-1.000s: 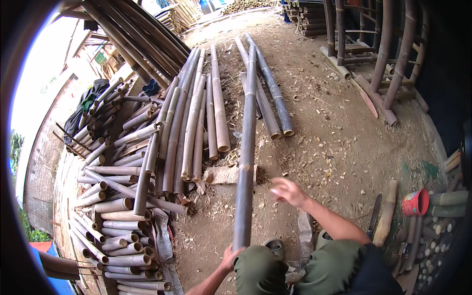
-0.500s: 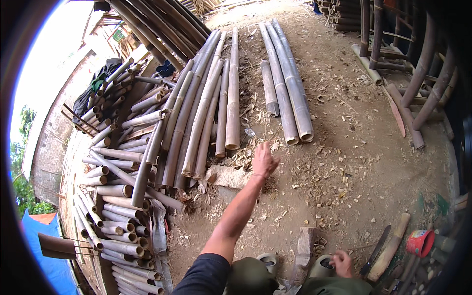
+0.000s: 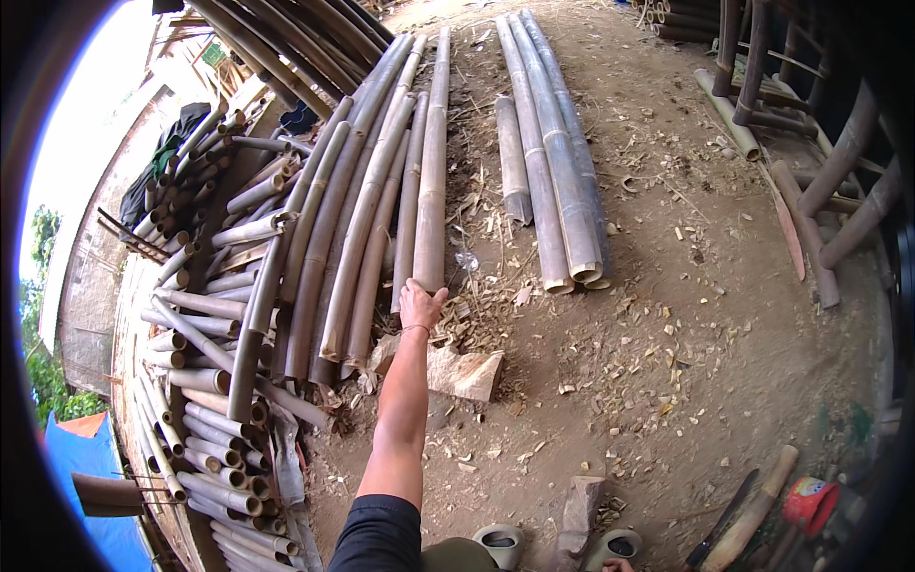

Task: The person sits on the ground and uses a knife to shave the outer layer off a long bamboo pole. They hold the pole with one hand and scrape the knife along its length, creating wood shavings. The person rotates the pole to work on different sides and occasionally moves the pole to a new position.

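Observation:
My left arm stretches forward, and my left hand (image 3: pixel 420 305) is closed round the near end of a long bamboo pole (image 3: pixel 434 181). That pole lies on the ground at the right side of a row of long poles, and my hand hides its cut end. Just below my wrist rests a rough wooden block (image 3: pixel 465 373) among pale chips. Only a sliver of my right hand (image 3: pixel 618 565) shows at the lower edge, beside my sandal; its fingers are mostly out of sight. A wooden piece (image 3: pixel 579 510) stands between my feet.
Several more bamboo poles (image 3: pixel 553 172) lie ahead to the right. Stacked short bamboo pieces (image 3: pixel 224 467) fill the left. At lower right are a long dark blade (image 3: pixel 729 515), a wooden stick (image 3: pixel 758 510) and a red container (image 3: pixel 810 505). Bamboo frames (image 3: pixel 848 181) stand at far right.
My left hand has moved left from above the wood chips and taken hold of the pole's near end. My right hand has drawn down, almost out of view. The view has shifted.

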Action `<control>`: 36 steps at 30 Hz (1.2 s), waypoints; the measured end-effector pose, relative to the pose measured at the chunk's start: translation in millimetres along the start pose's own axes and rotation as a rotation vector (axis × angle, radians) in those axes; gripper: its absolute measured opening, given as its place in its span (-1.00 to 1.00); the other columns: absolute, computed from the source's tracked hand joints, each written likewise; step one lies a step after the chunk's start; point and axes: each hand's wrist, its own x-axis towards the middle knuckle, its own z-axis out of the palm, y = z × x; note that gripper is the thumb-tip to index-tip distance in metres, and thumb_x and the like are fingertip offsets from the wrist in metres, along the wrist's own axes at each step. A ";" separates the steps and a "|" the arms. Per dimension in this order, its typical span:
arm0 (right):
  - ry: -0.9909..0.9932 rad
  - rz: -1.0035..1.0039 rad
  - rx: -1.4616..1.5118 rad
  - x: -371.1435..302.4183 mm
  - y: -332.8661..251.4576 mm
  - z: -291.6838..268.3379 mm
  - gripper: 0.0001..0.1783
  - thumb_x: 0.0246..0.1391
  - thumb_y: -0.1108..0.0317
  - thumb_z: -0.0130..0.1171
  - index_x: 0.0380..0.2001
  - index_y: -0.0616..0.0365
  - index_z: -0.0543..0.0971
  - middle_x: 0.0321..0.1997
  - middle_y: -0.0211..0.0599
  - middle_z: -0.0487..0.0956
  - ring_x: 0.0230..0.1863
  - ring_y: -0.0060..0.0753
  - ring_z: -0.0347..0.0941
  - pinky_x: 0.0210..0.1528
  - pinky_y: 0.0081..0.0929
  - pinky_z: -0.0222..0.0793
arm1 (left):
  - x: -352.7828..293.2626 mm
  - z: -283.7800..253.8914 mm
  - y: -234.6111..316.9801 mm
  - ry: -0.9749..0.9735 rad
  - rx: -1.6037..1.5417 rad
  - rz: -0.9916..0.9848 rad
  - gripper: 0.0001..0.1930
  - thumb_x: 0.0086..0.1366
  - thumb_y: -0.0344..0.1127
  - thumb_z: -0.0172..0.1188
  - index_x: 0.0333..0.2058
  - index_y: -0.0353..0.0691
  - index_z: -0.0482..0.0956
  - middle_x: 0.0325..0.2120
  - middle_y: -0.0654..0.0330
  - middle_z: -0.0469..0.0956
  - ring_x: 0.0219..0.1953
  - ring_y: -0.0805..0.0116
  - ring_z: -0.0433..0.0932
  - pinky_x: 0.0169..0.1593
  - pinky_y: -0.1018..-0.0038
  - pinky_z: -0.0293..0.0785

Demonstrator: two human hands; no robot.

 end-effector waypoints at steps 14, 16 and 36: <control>-0.011 0.012 -0.045 9.4 -25.0 6.6 -0.44 0.12 0.07 0.11 0.00 0.36 0.49 -0.18 -0.10 0.58 -0.21 -0.26 0.49 -0.13 -0.30 0.39 | -6.3 3.5 7.4 -0.033 -0.412 -0.144 -0.34 0.06 -0.02 0.30 0.00 -0.44 0.40 -0.10 -0.26 0.56 -0.05 -0.09 0.58 0.05 0.15 0.46; -0.020 0.006 -0.058 10.2 -27.3 5.7 -0.42 0.12 0.04 0.10 0.01 0.36 0.49 -0.15 -0.09 0.57 -0.18 -0.25 0.49 -0.11 -0.29 0.39 | -14.7 9.4 0.5 0.075 -0.576 -0.286 -0.40 0.10 -0.11 0.25 0.01 -0.45 0.40 -0.11 -0.23 0.56 -0.03 -0.09 0.55 0.08 0.19 0.43; -0.035 -0.200 -0.047 -5.5 -13.8 -27.4 -0.20 0.11 -0.23 0.04 0.10 0.34 0.46 0.05 -0.01 0.51 0.05 -0.08 0.43 0.11 -0.17 0.31 | -377.2 -88.6 -138.7 -0.299 0.065 0.385 -0.49 0.13 -0.16 0.29 0.05 -0.21 0.50 0.20 -0.07 0.28 0.21 -0.14 0.26 0.27 0.10 0.25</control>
